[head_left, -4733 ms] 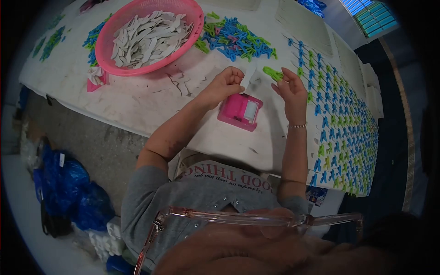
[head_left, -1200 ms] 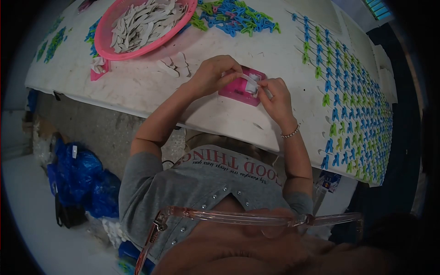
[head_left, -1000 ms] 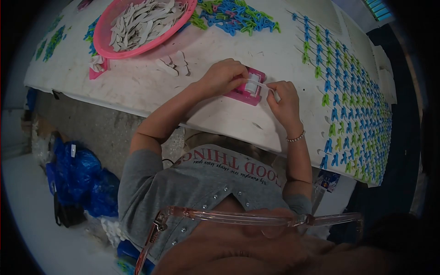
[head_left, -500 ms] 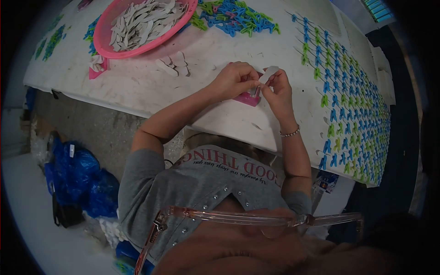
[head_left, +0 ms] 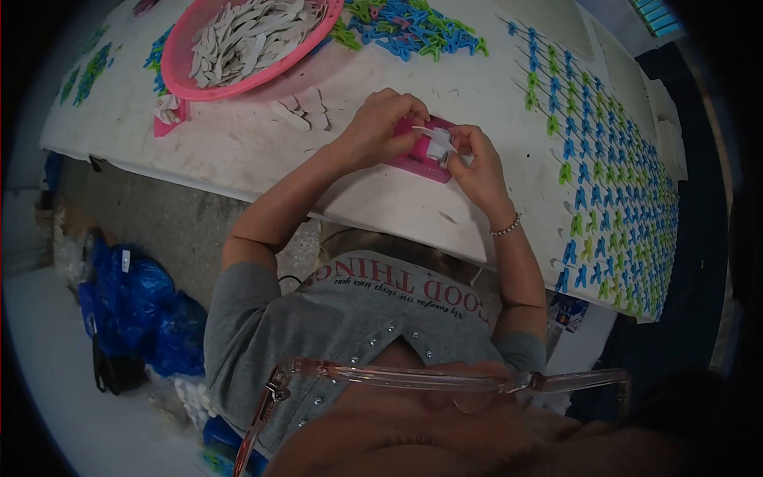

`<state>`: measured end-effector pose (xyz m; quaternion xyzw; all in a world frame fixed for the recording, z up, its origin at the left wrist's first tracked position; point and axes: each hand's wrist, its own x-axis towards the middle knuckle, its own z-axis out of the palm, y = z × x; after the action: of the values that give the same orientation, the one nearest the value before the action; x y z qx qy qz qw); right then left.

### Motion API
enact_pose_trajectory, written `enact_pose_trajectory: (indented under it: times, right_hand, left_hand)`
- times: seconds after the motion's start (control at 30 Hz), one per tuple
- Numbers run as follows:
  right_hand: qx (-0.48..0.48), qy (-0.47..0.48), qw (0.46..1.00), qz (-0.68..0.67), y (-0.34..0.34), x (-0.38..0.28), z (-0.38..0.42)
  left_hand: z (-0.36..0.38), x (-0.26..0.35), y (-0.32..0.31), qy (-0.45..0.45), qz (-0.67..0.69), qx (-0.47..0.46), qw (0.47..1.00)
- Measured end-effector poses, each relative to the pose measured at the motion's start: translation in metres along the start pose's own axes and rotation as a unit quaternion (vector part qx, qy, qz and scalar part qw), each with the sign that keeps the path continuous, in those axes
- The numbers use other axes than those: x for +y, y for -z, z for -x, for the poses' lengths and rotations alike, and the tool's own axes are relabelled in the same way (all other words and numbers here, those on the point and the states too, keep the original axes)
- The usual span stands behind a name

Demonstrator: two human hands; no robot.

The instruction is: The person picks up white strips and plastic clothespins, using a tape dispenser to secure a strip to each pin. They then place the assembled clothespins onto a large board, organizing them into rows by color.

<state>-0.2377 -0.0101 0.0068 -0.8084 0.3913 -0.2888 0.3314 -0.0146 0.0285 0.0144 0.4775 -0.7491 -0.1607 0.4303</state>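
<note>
My left hand (head_left: 383,129) is closed, its fingertips pinching the left end of a thin, bent white strip (head_left: 435,141). My right hand (head_left: 479,168) is also closed, with thumb and fingers on the right end of the same strip. Below the strip, between both hands, a small pink tray-like holder (head_left: 426,168) rests on the table near its front edge. A small pale block with a dark, metallic-looking part sits on the holder, partly covered by the strip and my fingers.
A pink basin (head_left: 262,86) full of pale flat strips stands at the back left, with several loose strips (head_left: 306,111) before it. Blue and green clips (head_left: 413,30) lie heaped behind. Rows of clips with thin stems (head_left: 604,175) cover the table's right side. Blue bags (head_left: 139,306) lie below left.
My left hand has moved left and slightly up, away from my right hand, uncovering more of the pink holder. The white strip, earlier raised at my right fingers, now lies lower over the holder.
</note>
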Motion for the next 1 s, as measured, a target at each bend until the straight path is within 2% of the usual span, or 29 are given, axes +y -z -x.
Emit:
enact_pose_trajectory:
  times: [0.17,0.27,0.43,0.57,0.63,0.7,0.77,0.9,0.93,1.0]
  right_hand:
    - [-0.013,-0.012,0.997,0.071,0.015,0.008,0.008]
    - [0.017,0.006,0.996,0.084,0.025,0.007,0.014]
    - [0.074,0.086,0.976,0.185,0.050,-0.018,0.018]
    - [0.058,0.108,0.970,0.209,0.064,-0.039,0.009]
    - [0.040,0.078,0.993,0.078,0.069,-0.044,0.000]
    - [0.039,0.077,0.995,0.043,0.070,-0.026,-0.022]
    - [0.040,0.076,0.996,0.007,0.060,0.002,-0.051]
    - [-0.035,0.033,0.984,0.171,0.018,0.048,-0.110]
    - [-0.035,0.037,0.984,0.173,0.008,0.055,-0.123]
    - [-0.024,0.159,0.958,0.239,-0.011,0.057,-0.144]
  left_hand:
    - [0.001,-0.008,-0.018,0.021,0.026,-0.035,0.999]
    - [-0.003,-0.008,-0.029,0.012,0.032,-0.050,0.998]
    - [-0.017,0.000,-0.044,-0.004,0.031,-0.070,0.997]
    - [-0.022,0.006,-0.051,0.006,0.106,-0.072,0.992]
    - [-0.025,0.002,-0.049,0.007,0.120,-0.057,0.991]
    - [-0.025,-0.009,-0.041,0.098,0.249,-0.019,0.963]
    - [-0.023,-0.016,-0.035,0.114,0.257,0.005,0.960]
    - [-0.019,-0.024,-0.022,0.155,0.261,0.041,0.952]
    - [-0.020,-0.028,-0.022,0.153,0.261,0.045,0.952]
    - [-0.021,-0.034,-0.022,0.129,0.274,0.055,0.952]
